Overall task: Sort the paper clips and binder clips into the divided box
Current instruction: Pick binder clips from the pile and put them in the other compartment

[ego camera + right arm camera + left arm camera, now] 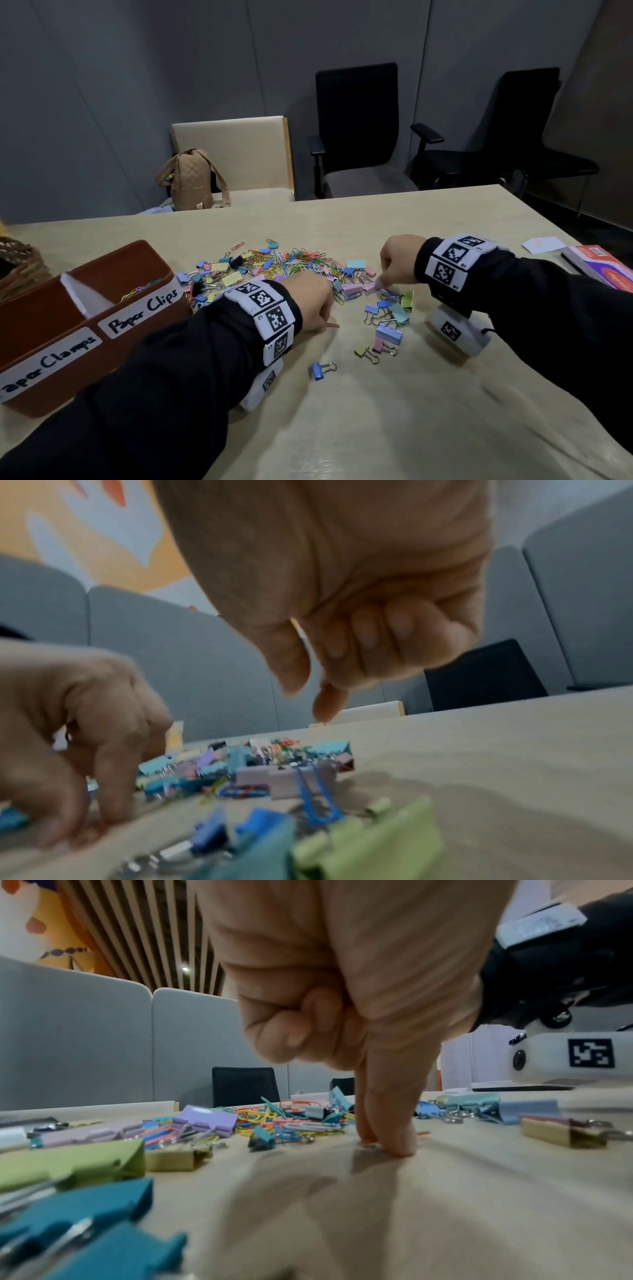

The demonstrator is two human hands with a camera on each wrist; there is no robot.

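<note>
A mixed pile of coloured paper clips and binder clips point(274, 267) lies mid-table. The brown divided box point(137, 260) stands at the left, labelled "Paper Clamps" and "Paper Clips". Some paper clips point(140, 289) lie in its far compartment. My left hand point(323, 325) points down at the table, thumb and forefinger tips point(394, 1145) together on one end of a red paper clip point(333, 325), the other fingers curled. My right hand point(382, 284) hovers over a pink binder clip point(370, 288). Its thumb and forefinger point(325, 707) are apart and hold nothing.
Loose binder clips point(388, 334) lie near the table's front, a blue one point(322, 370) closest. A wicker basket point(17, 263) sits far left, a red packet point(603, 263) and a white card point(543, 244) far right. Chairs point(356, 130) and a tan bag point(191, 181) stand behind the table.
</note>
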